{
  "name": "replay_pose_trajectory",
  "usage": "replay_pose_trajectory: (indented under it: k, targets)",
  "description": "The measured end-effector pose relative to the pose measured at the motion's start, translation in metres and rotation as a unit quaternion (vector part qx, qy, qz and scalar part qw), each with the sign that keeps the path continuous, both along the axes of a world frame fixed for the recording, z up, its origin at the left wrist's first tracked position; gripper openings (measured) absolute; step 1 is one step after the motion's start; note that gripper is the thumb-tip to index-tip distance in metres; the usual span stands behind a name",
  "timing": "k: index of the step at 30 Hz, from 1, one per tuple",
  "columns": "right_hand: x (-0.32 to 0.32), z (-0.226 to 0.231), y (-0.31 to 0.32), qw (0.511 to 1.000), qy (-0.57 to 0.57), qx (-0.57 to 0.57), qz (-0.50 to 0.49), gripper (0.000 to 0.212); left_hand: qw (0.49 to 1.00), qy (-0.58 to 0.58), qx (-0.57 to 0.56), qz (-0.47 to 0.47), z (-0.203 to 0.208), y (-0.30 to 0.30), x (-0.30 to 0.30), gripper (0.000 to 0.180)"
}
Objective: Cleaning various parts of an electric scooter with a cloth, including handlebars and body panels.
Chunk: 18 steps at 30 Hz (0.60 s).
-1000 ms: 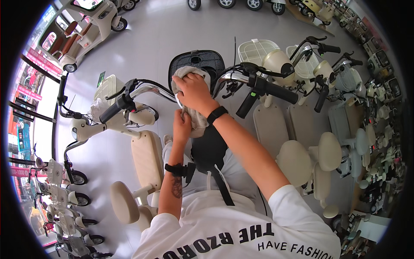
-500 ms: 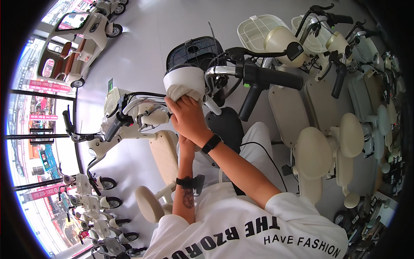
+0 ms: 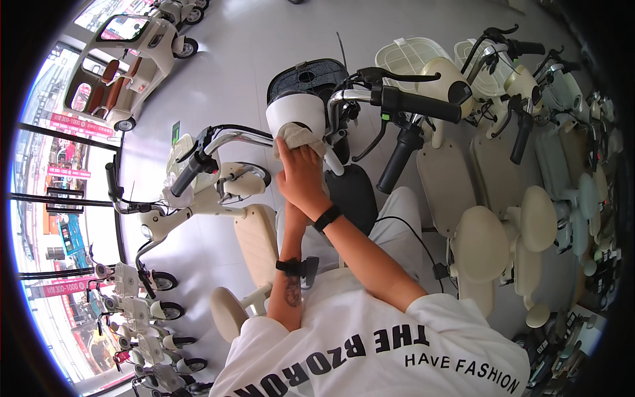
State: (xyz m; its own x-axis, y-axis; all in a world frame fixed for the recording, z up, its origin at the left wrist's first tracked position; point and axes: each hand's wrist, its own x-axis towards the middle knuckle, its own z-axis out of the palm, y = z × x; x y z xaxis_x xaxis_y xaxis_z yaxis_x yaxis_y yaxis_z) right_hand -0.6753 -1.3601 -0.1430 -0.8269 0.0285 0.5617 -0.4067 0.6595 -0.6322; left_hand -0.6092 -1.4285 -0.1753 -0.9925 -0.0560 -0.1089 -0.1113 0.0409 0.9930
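Straight ahead of me stands an electric bike with a white rounded housing (image 3: 296, 112) between its handlebars. Against the lower part of that housing, my right hand (image 3: 304, 175) presses a crumpled beige cloth (image 3: 301, 137), its fingers bent over the fabric. A dark curved edge of the housing shows just above the cloth. My left hand (image 3: 296, 213) lies below, mostly hidden behind the right hand and wrist, so its fingers cannot be made out. The black right grip (image 3: 421, 106) and the black left grip (image 3: 190, 176) flank the housing, untouched by either hand.
Beyond the housing is a black mesh basket (image 3: 306, 77). A cream bike (image 3: 221, 210) stands close on my left. On my right are rows of bikes with beige seats (image 3: 479, 241). A cream three-wheeler (image 3: 126, 73) is parked far left by the windows. A black cable (image 3: 417, 239) hangs near my leg.
The cloth and my right hand have slid slightly on the housing, uncovering a dark curved edge. The whole view has shifted a little, and the handlebars have turned slightly.
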Motion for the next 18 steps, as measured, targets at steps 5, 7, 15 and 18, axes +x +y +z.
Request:
replay_pose_trajectory:
  k: [5, 7, 15, 18]
  targets:
    - [-0.018, 0.01, 0.013, 0.999, 0.015, -0.01, 0.031, 0.074, 0.997, -0.012, -0.03, 0.067, -0.031, -0.019, -0.017, 0.036]
    - [-0.034, 0.011, 0.019, 1.0, 0.012, 0.011, 0.001, 0.072, 0.988, 0.025, -0.084, 0.127, -0.031, -0.022, -0.033, 0.03]
    - [-0.084, 0.033, 0.049, 0.996, -0.071, -0.049, 0.016, 0.068, 0.96, 0.171, -0.082, 0.207, 0.041, -0.011, -0.063, 0.027]
    - [-0.073, 0.021, 0.058, 0.996, -0.086, -0.034, -0.003, 0.069, 0.972, 0.13, -0.092, 0.174, 0.027, -0.002, -0.057, 0.029]
